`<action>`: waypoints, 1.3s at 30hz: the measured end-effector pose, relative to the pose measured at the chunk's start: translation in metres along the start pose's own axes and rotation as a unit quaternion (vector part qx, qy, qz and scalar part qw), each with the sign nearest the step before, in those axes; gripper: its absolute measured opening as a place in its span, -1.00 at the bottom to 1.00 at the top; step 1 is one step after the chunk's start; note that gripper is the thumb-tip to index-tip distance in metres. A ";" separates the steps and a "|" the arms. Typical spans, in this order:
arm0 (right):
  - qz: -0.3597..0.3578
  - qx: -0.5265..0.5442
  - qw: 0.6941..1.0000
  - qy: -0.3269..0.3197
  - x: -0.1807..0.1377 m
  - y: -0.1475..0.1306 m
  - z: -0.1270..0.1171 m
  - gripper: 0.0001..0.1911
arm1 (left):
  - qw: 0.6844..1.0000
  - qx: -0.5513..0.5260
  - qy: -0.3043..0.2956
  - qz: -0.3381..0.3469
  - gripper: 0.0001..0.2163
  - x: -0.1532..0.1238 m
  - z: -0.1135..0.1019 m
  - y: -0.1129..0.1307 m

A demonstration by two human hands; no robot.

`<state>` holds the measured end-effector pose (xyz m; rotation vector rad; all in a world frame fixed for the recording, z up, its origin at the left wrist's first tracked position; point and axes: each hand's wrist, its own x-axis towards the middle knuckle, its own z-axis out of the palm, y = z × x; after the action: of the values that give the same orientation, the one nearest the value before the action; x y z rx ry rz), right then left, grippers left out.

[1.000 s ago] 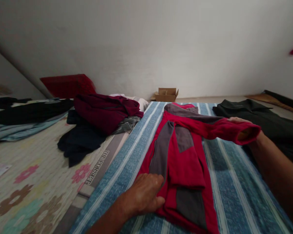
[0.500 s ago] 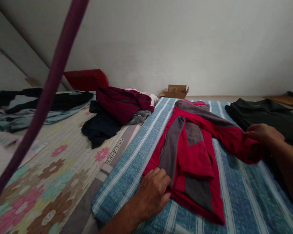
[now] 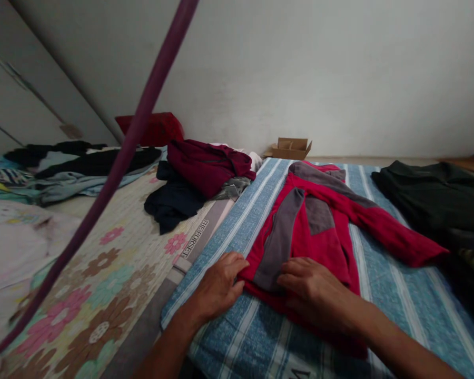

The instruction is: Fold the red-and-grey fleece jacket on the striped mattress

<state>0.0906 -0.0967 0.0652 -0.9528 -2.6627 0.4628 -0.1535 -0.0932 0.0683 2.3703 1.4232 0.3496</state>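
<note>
Plain grey wall (image 3: 319,68) ran behind everything, with a small open cardboard box (image 3: 291,148) at its foot. Blue striped cloth (image 3: 383,295) covered the near surface; a floral sheet (image 3: 114,263) lay to its left, with a grey band printed "THE FORSET" between them.

Red and grey top (image 3: 316,231) lay flat on the striped cloth, roughly centre, collar toward the wall. One sleeve stretched out to the right across the stripes, its cuff ending just beside a dark green garment (image 3: 430,195). The other sleeve looked folded in over the body.

Left hand (image 3: 219,287) rested palm down at the top's lower left edge, fingers loosely spread, fingertips touching the red hem. Gripping nothing.

Right hand (image 3: 314,289) lay flat on the top's lower front, fingers extended toward the grey panel, pressing the fabric. Also gripping nothing.

Around it: maroon garment (image 3: 209,166) heaped on a dark navy one (image 3: 174,202), well left of the top, on the floral sheet. Red cushion (image 3: 152,129) behind that pile, against the wall. More dark and pale blue clothes (image 3: 75,168) strewn far left. Blurred purple strap (image 3: 134,137) crossed the view diagonally, close to the camera; couldn't tell what it belonged to.
</note>
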 end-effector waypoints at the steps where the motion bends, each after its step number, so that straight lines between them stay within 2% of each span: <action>1: -0.001 -0.011 1.000 -0.004 0.002 -0.004 0.007 -0.86 | 1.000 -0.011 -0.007 -0.004 -0.67 -0.001 0.001 -0.003; 8: 0.019 -0.041 0.999 -0.013 0.003 -0.001 0.032 -0.89 | 0.976 -0.187 -0.050 -0.098 -0.75 0.000 0.002 -0.018; 13: 0.027 -0.025 0.999 0.016 0.004 -0.001 0.039 -0.90 | 0.961 -0.238 -0.068 -0.124 -0.83 0.006 0.002 -0.023; 18: 0.025 -0.013 0.998 0.049 0.005 0.000 0.047 -0.90 | 0.971 -0.205 -0.062 -0.106 -0.93 0.011 0.002 -0.025; 23: -0.013 -0.019 0.995 0.095 0.009 0.011 0.068 -0.91 | 0.987 -0.128 -0.070 -0.065 -0.94 0.008 -0.001 -0.032; 26: -0.036 -0.045 0.989 0.137 0.015 0.019 0.082 -0.87 | 0.991 -0.084 -0.092 -0.051 -0.92 0.007 -0.004 -0.034; 29: -0.057 -0.078 0.980 0.172 0.021 0.025 0.089 -0.79 | 0.989 -0.031 -0.126 -0.066 -0.90 0.015 -0.015 -0.030; 32: -0.075 -0.110 0.973 0.191 0.026 0.029 0.095 -0.72 | 0.993 0.011 -0.103 -0.064 -0.85 0.043 -0.029 -0.020; 34: -0.082 -0.125 0.966 0.210 0.032 0.032 0.103 -0.69 | 0.997 0.024 -0.061 -0.036 -0.83 0.078 -0.032 -0.012; 37: -0.088 -0.127 0.958 0.240 0.042 0.036 0.116 -0.68 | 0.998 0.049 -0.022 0.034 -0.77 0.150 -0.020 -0.004; 39: -0.075 -0.117 0.963 0.232 0.046 0.036 0.117 -0.69 | 0.996 0.079 -0.003 0.037 -0.71 0.201 -0.001 -0.002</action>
<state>0.0345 -0.0642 -0.0490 -0.7923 -2.3598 -0.1075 -0.0623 0.0864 0.0744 2.5525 1.4112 0.2564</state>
